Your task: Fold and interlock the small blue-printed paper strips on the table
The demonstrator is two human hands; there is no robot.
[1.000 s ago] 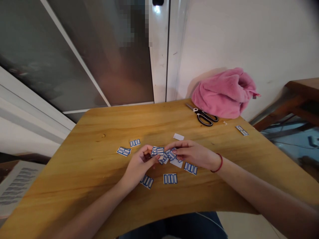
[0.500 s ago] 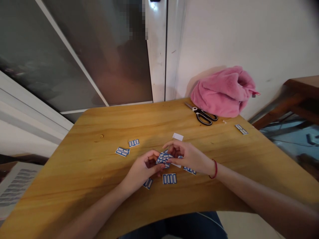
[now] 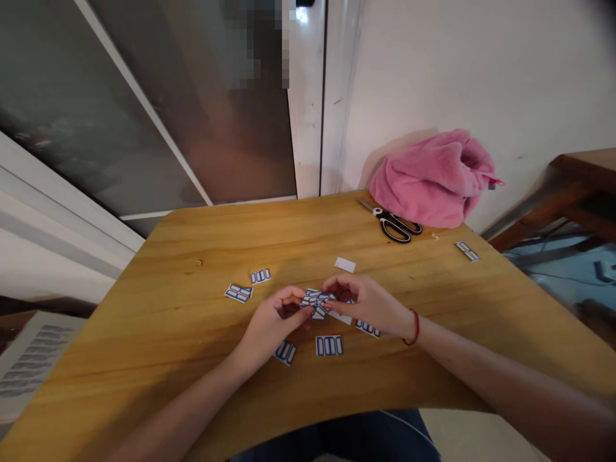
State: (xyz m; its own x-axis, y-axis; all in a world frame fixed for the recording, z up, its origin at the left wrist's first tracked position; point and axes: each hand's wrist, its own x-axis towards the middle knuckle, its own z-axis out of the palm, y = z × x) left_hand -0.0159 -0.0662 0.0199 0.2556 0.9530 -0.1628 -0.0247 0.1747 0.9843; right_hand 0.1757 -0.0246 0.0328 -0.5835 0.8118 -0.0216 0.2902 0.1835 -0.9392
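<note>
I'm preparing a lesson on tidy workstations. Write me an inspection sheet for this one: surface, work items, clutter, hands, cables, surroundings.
Surface: wooden table, visible grain.
Work items: overlapping cluster of blue-and-white cards between the hands; loose cards around them, one far right; plain white piece beyond the right hand.
Clutter: scissors beside pink plush item; small pale scrap nearby.
Hands: left hand pinches the cluster; right hand touches its right side, grip unclear.
Cables: on the table, nothing seen; thin pale cord across the lap, type unclear.
Surroundings: panelled door and white wall behind; printed box at left.
</note>
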